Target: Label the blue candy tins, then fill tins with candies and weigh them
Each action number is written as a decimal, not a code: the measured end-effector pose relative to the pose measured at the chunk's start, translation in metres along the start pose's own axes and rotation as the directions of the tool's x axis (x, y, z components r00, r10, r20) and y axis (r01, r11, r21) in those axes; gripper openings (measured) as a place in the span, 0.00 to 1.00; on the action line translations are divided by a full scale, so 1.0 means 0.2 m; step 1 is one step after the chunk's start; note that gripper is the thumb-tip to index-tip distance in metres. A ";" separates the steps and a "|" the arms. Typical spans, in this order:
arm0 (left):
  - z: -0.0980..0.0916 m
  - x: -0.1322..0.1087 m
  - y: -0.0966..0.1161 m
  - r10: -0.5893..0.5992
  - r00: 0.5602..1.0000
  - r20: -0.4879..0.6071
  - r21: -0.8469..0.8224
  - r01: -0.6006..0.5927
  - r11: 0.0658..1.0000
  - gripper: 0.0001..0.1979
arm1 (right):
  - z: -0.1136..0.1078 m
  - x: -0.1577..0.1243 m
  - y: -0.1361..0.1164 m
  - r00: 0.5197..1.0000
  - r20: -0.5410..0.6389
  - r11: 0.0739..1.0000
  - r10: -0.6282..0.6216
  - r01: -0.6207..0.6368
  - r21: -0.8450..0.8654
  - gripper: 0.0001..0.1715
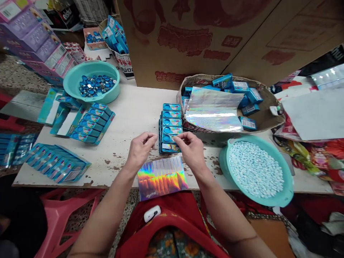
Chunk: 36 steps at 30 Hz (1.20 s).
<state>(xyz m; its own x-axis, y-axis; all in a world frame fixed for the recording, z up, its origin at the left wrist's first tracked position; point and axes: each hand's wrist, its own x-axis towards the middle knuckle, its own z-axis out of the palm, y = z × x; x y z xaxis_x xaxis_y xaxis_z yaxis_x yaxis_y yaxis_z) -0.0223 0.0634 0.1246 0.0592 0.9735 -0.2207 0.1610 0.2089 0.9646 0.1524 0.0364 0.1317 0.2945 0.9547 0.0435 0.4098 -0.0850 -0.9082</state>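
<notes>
At the near left corner of the worktop lies one flat tray of blue boxes, packed too tightly to count. Behind it an open display carton holds one row of five or six blue boxes. At the far left edge stands the first of two teal bowls, the bowl of blue caps, which holds too many caps to count. Near the middle of the worktop a row of blue boxes runs from far to near, with six tops showing. The left hand hovers just beside the near end of this row, its grip pressed together, thumb against fingertips. I cannot tell whether anything is between them. The right hand is at the same end from the other side. The thumb and forefinger of its grip are drawn together and touch the nearest boxes. At the near edge, between the two wrists, lies one holographic sheet. Right of the row, a cardboard basket holds a second, larger holographic sheet and at least seven loose blue boxes. At the near right edge, the second teal bowl is heaped with uncounted white tablets.
</notes>
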 end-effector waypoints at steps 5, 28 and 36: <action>-0.03 0.03 0.03 0.118 0.993 0.012 -0.137 -0.115 0.984 0.27 | -0.04 0.03 -0.05 0.991 0.123 0.978 0.050 -0.073 0.196 0.11; 0.13 0.18 -0.15 0.042 0.995 0.088 0.076 -0.048 0.996 0.11 | 0.10 0.07 0.14 0.991 -0.085 0.947 -0.104 0.073 -0.314 0.05; 0.18 0.00 -0.28 0.185 0.977 0.109 0.255 -0.207 0.945 0.30 | 0.13 0.11 0.23 0.986 -0.165 0.999 0.015 -0.021 -0.034 0.19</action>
<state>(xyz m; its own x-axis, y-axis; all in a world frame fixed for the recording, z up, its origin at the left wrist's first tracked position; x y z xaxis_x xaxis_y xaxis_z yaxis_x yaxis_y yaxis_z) 0.0049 0.0489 0.0645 0.1951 0.9793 -0.0530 0.3907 -0.0280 0.9201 0.1548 0.0604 0.0801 0.4392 0.8930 0.0980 0.4325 -0.1145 -0.8943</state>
